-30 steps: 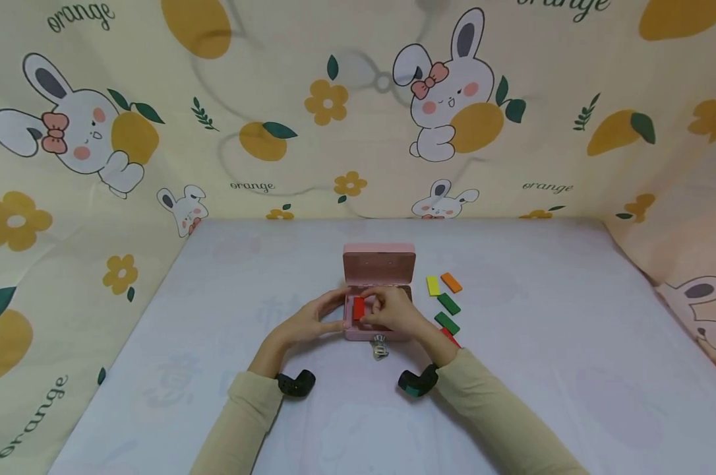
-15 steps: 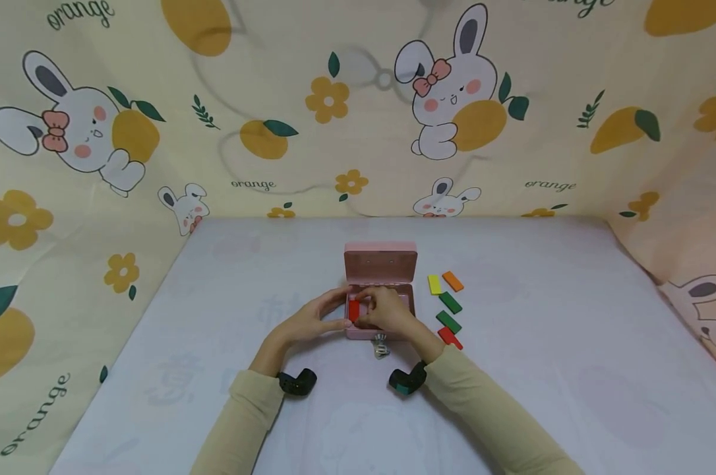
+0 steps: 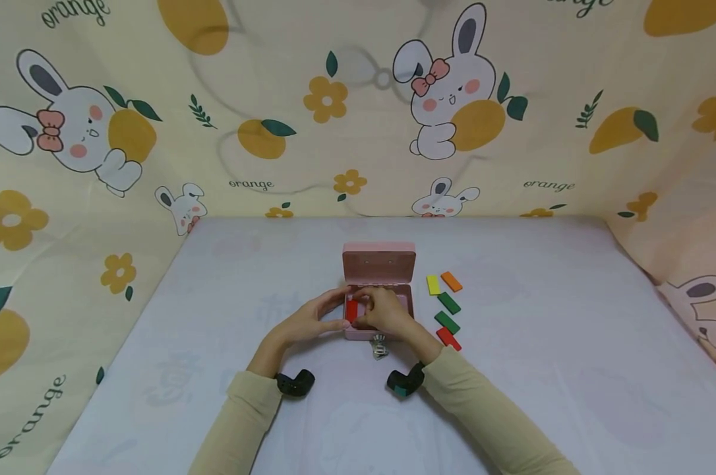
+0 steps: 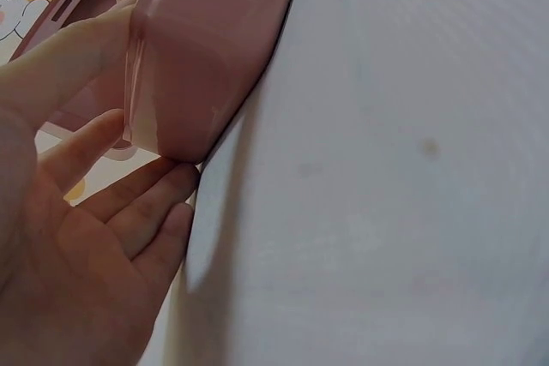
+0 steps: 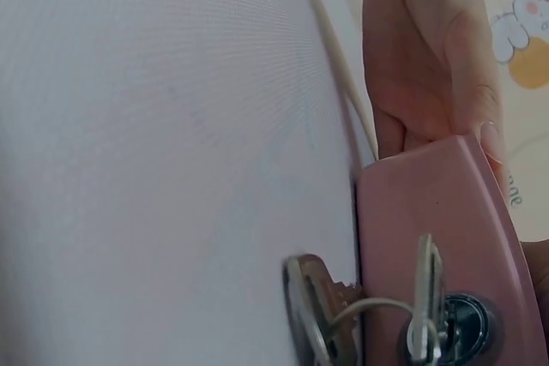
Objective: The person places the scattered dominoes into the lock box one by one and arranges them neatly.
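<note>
A small pink cash box (image 3: pixel 350 334) with its lid (image 3: pixel 379 267) raised stands mid-table. My left hand (image 3: pixel 306 321) lies along its left side; in the left wrist view the fairly straight fingers (image 4: pixel 154 216) touch the wall and the thumb reaches the upper edge. My right hand (image 3: pixel 387 311) is down inside the box, pinching a red block (image 3: pixel 351 310) by its two ends near the left wall. The right fingertips are mostly hidden in both wrist views. A key (image 5: pixel 427 297) sits in the front lock, a second key (image 5: pixel 322 310) hanging from its ring.
Right of the box lie a yellow block (image 3: pixel 432 285), an orange block (image 3: pixel 451 281), two green blocks (image 3: pixel 449 303) and another red block (image 3: pixel 449 339). A white cloth (image 3: pixel 548 316) covers the table. A patterned curtain (image 3: pixel 358 152) closes off the back and sides.
My right hand has moved left and down into the box with the red block, which now stands closer to the left wall. My left hand has stayed at the box's side.
</note>
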Available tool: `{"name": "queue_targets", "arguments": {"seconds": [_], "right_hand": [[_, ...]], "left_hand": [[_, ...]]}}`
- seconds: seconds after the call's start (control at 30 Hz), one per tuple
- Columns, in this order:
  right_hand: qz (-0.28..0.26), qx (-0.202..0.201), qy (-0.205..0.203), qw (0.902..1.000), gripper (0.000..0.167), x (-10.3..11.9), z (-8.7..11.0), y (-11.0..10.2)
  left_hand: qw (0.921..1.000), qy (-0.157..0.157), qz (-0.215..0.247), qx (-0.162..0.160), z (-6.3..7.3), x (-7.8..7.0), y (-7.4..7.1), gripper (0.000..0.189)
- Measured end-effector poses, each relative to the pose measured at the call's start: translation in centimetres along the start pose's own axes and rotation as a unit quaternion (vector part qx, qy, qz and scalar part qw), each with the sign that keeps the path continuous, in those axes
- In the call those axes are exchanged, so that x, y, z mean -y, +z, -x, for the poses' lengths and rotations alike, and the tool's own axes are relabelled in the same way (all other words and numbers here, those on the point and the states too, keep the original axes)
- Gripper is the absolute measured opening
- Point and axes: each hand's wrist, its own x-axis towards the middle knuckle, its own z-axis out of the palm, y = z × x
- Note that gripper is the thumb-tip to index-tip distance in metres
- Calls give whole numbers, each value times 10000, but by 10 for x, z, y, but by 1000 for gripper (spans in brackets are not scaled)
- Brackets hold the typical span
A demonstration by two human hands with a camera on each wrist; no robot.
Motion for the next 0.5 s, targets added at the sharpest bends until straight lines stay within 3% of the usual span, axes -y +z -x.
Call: {"name": "queue_targets", "arguments": {"seconds": [0.23, 0.5], "right_hand": [[-188, 5, 1, 9998, 50, 0, 5, -5], [-89, -170, -396, 9990, 43, 0, 15, -11]], "left_hand": [[10000, 26, 66, 27, -1, -1, 1, 71], [10000, 20, -22, 3, 0, 0, 1, 71]]}}
